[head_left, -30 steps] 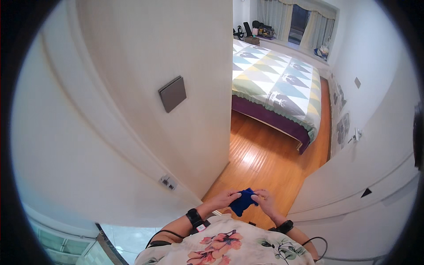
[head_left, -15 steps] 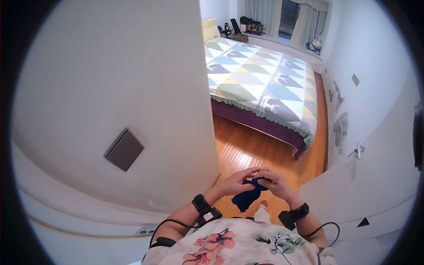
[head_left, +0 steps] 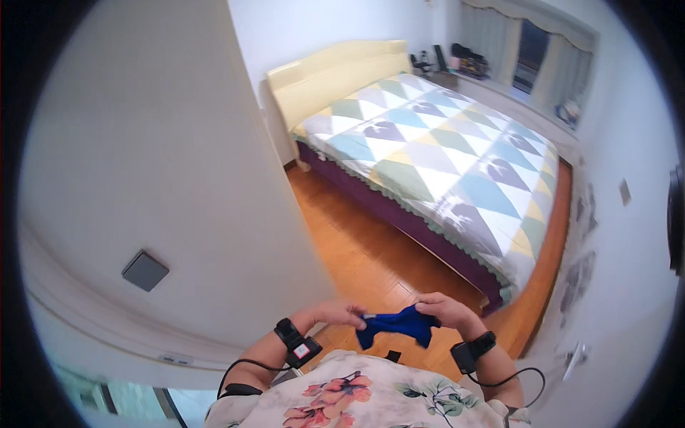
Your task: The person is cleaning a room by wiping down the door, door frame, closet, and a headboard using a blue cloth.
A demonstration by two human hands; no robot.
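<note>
A small deep-blue cloth garment (head_left: pixel 398 324) is stretched out in front of my body, its lower edge hanging loose. My left hand (head_left: pixel 341 314) pinches its left end, where a small pale patch shows. The right end is pinched between thumb and fingers of my right hand (head_left: pixel 444 311). The cloth sags slightly between my hands, and its exact kind is hard to make out. Each wrist wears a black strap with a small box and cable.
Ahead stands a bed (head_left: pixel 428 164) with a triangle-patterned cover and a cream headboard (head_left: pixel 342 71). A white wall with a grey switch plate (head_left: pixel 145 269) rises close on my left. On the right is a white door with a lever handle (head_left: pixel 575 358). Wooden floor (head_left: pixel 357 246) lies between.
My hands have moved apart and spread the blue garment, which was bunched and hanging between them. The view has shifted, with the bed's headboard now showing fully.
</note>
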